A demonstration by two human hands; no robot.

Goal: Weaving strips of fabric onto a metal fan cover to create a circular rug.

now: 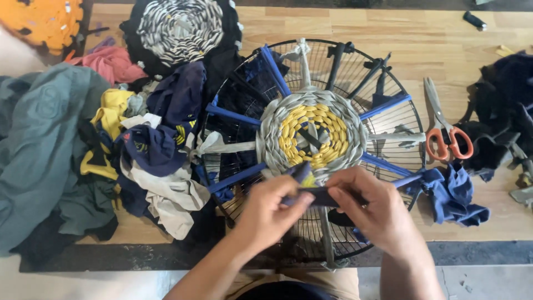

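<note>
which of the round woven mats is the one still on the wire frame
The grey mat with the yellow centre, stretched on the round wire frame. The black-and-grey mat and the orange mat lie loose behind.

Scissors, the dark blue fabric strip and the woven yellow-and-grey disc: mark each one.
scissors [451,141]: head view, on the orange handle loops.
dark blue fabric strip [323,197]: head view, on the stretch between both hands.
woven yellow-and-grey disc [312,135]: head view, on its yellow centre.

Light wooden plank tabletop [388,25], dark front edge; pale concrete floor [483,283] below; even light.
</note>
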